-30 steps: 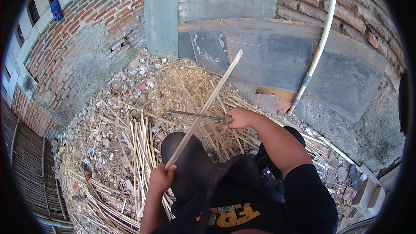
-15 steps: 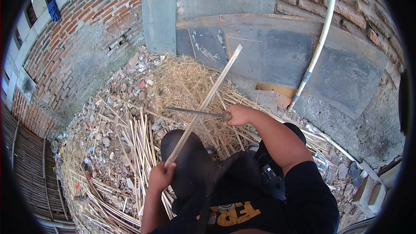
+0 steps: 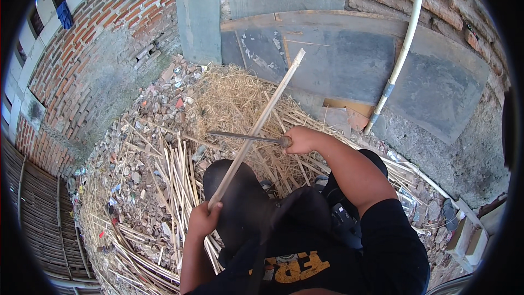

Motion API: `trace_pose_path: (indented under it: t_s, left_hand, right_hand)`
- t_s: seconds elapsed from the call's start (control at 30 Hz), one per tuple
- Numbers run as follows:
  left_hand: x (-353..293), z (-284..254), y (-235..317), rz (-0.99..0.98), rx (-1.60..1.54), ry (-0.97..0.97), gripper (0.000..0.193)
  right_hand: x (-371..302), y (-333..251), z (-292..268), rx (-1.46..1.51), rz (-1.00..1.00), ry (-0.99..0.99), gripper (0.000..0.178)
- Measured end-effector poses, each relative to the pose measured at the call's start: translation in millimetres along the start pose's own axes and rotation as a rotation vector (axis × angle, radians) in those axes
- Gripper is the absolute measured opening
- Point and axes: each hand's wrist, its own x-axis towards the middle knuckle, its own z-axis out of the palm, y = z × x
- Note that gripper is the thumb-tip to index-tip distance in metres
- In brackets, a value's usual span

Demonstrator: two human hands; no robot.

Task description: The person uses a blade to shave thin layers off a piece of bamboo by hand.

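My left hand [image 3: 204, 219] is closed round the lower end of a long pale bamboo strip [image 3: 277, 95], which slants up and away to the right beside my left knee. Gripped by its rounded handle in my right hand [image 3: 299, 140] is a long, narrow, dark-bladed knife [image 3: 226, 134]. Its blade points left and crosses the strip around the middle; the strip seems to pass in front of it. Whether the edge touches the strip I cannot tell.
Pale shavings [image 3: 226, 95] are heaped ahead of me. Several cut strips [image 3: 177, 172] lie left of my knee on rubble-strewn ground [image 3: 128, 172]. Grey boards [image 3: 344, 68] lean on the brick wall beyond, and a white pipe [image 3: 406, 49] rises at the right.
The whole view has shifted slightly, the wall sitting a little higher. My hands, the knife and the strip keep nearly the same places relative to each other.
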Motion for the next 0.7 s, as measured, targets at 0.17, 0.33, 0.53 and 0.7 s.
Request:
trace_pose_path:
  t_s: [0.17, 0.33, 0.53, 0.7]
  left_hand:
    - [3.5, 0.2, -6.9, -0.015, 0.009, -0.039, 0.052]
    - [4.0, 0.8, -9.9, -0.014, -0.024, -0.039, 0.053]
    - [3.9, -0.3, -6.8, -0.018, -0.069, -0.052, 0.050]
    - [3.8, -1.8, -6.4, -0.019, -0.047, -0.059, 0.049]
  right_hand:
    - [-0.4, 0.3, 0.3, 0.004, 0.009, 0.004, 0.035]
    - [3.1, 2.6, 1.7, 0.019, 0.012, -0.015, 0.036]
    - [2.7, 4.2, 3.0, 0.028, 0.007, -0.011, 0.035]
    - [2.1, 2.9, 2.9, 0.017, 0.010, -0.007, 0.034]
